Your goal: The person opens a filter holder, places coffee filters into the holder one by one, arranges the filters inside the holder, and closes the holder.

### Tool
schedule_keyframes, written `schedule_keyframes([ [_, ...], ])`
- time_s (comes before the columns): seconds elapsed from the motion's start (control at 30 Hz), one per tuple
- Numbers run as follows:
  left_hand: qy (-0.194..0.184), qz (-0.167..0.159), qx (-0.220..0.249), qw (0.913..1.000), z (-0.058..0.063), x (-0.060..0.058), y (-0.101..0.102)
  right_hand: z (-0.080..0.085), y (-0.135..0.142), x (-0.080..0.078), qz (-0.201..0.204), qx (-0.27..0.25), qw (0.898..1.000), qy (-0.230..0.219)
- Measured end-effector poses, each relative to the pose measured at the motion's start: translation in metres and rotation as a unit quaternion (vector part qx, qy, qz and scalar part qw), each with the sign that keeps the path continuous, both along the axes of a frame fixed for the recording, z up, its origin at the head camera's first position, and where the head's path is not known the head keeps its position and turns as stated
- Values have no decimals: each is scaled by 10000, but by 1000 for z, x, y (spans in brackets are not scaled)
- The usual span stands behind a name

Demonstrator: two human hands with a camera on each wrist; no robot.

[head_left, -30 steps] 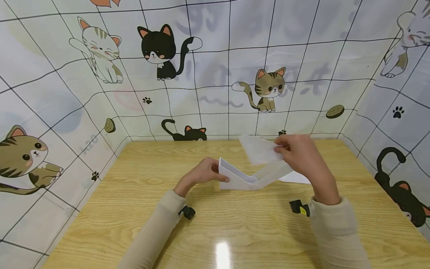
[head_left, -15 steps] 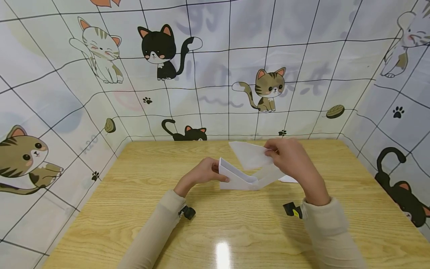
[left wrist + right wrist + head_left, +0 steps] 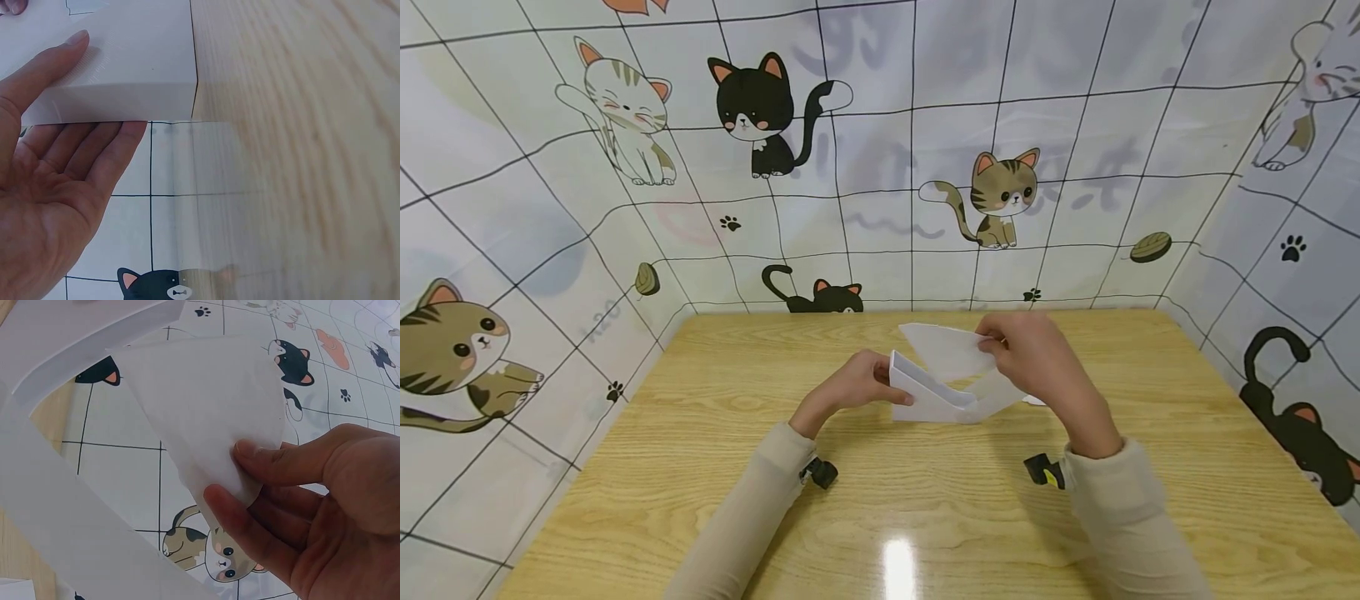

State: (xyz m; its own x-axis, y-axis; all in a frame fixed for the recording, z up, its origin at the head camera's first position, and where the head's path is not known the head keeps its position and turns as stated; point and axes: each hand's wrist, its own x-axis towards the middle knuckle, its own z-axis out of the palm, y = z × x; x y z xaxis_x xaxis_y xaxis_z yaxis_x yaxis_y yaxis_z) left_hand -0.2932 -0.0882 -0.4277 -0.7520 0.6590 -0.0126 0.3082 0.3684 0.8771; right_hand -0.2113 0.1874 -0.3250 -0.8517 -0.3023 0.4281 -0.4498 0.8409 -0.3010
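Observation:
My left hand (image 3: pixel 859 381) grips a slim white paper box (image 3: pixel 925 400) by its left end, thumb on the near face and fingers on the far side. In the left wrist view the box (image 3: pixel 134 69) looks smooth and square-edged. It is open along the top, and a pale flap (image 3: pixel 997 393) slants up to the right from it. My right hand (image 3: pixel 1026 354) pinches a thin white sheet (image 3: pixel 947 350) between thumb and fingers, above and behind the box. The right wrist view shows this sheet (image 3: pixel 200 394) as slightly creased, tapering towards the fingertips, apart from the box.
Another white piece of paper (image 3: pixel 1034 401) lies on the wooden table (image 3: pixel 865 517), mostly hidden behind my right hand. A cloth printed with cats and grid lines (image 3: pixel 880 167) hangs behind the table and along both sides.
My right hand has moved left and slightly down with the thin sheet, bringing it closer to the box. The paper on the table is now more covered. My left hand stays in place.

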Motion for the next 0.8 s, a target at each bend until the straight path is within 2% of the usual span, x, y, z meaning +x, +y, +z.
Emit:
schedule_keyframes([
  [0.8, -87, 6, 74, 9999, 1, 1, 1, -9, -13, -4, 383, -55, 9993, 0],
])
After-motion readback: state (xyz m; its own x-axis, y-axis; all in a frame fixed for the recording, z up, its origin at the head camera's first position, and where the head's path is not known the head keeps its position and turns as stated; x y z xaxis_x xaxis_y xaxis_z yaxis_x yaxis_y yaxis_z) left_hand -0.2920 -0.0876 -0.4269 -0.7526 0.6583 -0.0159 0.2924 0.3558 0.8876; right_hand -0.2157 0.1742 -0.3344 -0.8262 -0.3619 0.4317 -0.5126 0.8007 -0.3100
